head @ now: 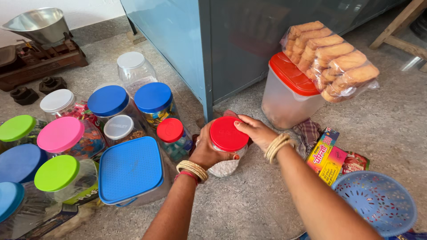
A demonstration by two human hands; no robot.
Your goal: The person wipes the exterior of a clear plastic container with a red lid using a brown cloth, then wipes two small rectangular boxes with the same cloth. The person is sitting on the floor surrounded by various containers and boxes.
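We judge the step in hand to be working the red lid (228,133) of the clear jar (224,165): our left hand (207,151) wraps its side on the floor, and our right hand (254,130) has its grip pinching the lid's rim. The next move seems to call for a firm twist with the jar held steady. Jars crowd the left, the small red-capped jar (173,138) just beside; bare floor (249,195) lies nearer us.

Jar under red lid (228,133): body mostly hidden by left hand (205,151) | blue basket (378,202): cut off at bottom edge | scale pan (38,23): cropped at top.
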